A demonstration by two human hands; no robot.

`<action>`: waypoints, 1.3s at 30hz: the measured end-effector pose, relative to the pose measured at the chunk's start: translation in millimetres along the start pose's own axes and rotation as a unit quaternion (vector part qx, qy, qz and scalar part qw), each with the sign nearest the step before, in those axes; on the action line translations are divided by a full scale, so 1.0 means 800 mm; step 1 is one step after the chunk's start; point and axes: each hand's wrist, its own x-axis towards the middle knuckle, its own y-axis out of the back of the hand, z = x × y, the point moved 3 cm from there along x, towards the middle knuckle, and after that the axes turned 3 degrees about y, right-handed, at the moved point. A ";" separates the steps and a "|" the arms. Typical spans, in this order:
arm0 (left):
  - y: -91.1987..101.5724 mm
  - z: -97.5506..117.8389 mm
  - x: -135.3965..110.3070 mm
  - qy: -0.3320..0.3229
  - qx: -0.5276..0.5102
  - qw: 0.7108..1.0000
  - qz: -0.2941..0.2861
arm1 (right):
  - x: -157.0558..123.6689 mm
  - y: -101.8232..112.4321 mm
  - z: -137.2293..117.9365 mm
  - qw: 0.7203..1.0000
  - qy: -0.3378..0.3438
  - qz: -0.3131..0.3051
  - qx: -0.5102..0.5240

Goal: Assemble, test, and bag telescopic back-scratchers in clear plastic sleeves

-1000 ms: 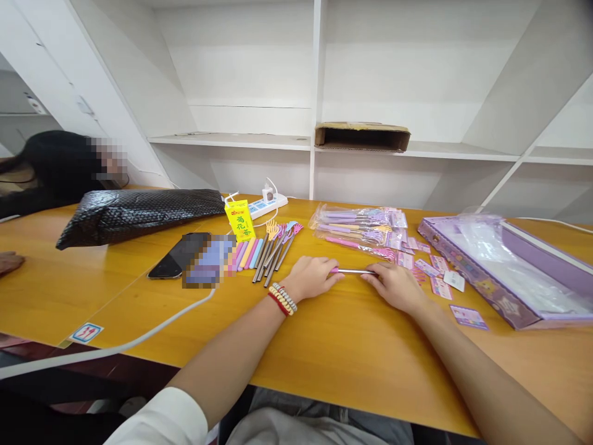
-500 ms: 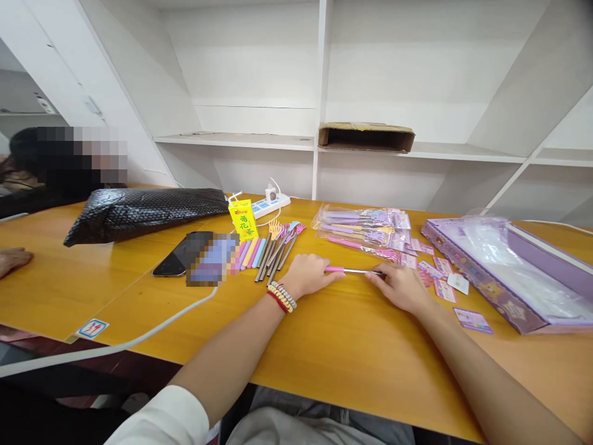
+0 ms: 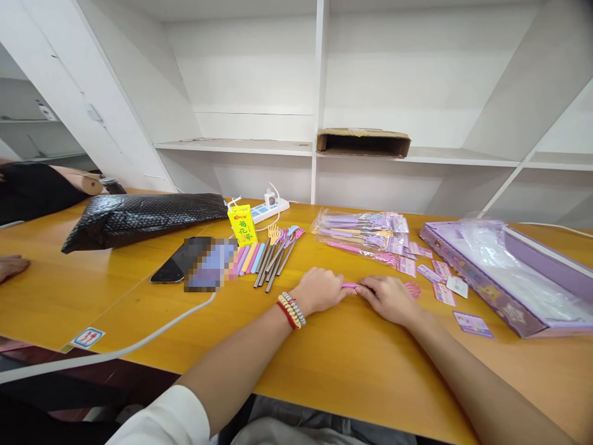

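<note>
Table (image 3: 352, 371) of orange-brown wood spreads beneath the left hand (image 3: 319, 290) and right hand (image 3: 388, 299), both clamped on a pink stick (image 3: 349, 285) between them; white shelving (image 3: 259, 68) rises beyond the hands; ahead-left of the left hand, a yellow carton (image 3: 242, 226) reads "菊花茶"; well leftward, a sticker (image 3: 88, 337) reads "39".
</note>
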 end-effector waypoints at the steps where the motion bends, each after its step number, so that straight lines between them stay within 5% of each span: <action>1: 0.001 -0.005 0.001 0.002 -0.001 1.000 0.002 | 0.001 0.002 0.003 1.000 -0.001 -0.001 0.012; 8: 0.017 -0.057 0.003 0.059 -0.017 0.997 0.040 | -0.002 0.021 0.030 0.998 -0.055 0.030 -0.013; 12: 0.025 -0.083 -0.003 0.083 -0.033 0.993 0.074 | -0.008 0.019 0.041 0.986 -0.056 0.041 0.151; 15: 0.027 -0.091 -0.004 0.094 -0.031 0.991 0.095 | -0.010 0.012 0.050 0.944 -0.109 0.069 0.304; 19: 0.022 -0.082 -0.002 0.086 -0.013 0.992 0.094 | -0.009 0.002 0.053 0.860 -0.179 0.102 0.468; 22: 0.019 -0.068 -0.002 0.072 0.003 0.995 0.075 | -0.008 -0.001 0.046 0.823 -0.190 0.105 0.524; 28: 0.015 -0.045 -0.005 0.061 0.033 0.997 0.021 | -0.009 0.003 0.034 0.832 -0.176 0.156 0.503; 39: 0.012 -0.014 -0.001 0.049 0.017 0.999 0.008 | -0.002 -0.004 0.015 0.823 -0.164 0.182 0.512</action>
